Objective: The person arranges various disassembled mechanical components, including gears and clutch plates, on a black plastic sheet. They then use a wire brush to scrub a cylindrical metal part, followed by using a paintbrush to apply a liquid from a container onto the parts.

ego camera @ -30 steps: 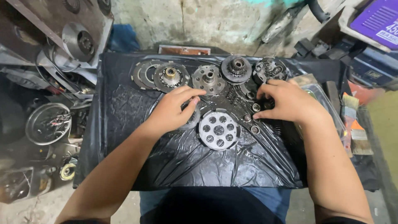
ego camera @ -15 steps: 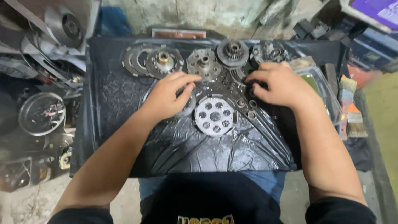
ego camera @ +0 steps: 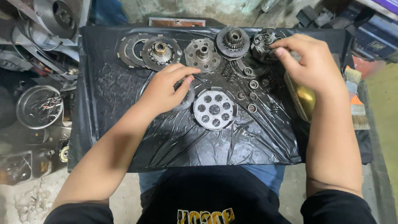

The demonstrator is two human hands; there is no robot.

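Observation:
My left hand lies palm-down on a round metal ring part, fingers draped over it, just left of a perforated round plate. My right hand reaches to the back right, its fingertips pinched together at a clutch piece with springs; whether they hold a small part is hidden. Along the back stand a toothed gear, a flanged hub, a disc with a brass centre and flat friction plates. Small washers and loose springs lie between the hands.
Everything rests on a black plastic sheet over a small table. A clear container with yellowish fluid and paint brushes sit at the right edge. Scrap parts and a metal bowl of wires crowd the floor on the left.
My right hand has lifted off the small washers and moved up and right to the spring-bearing piece. My left hand stays on the ring part. The view has shifted slightly.

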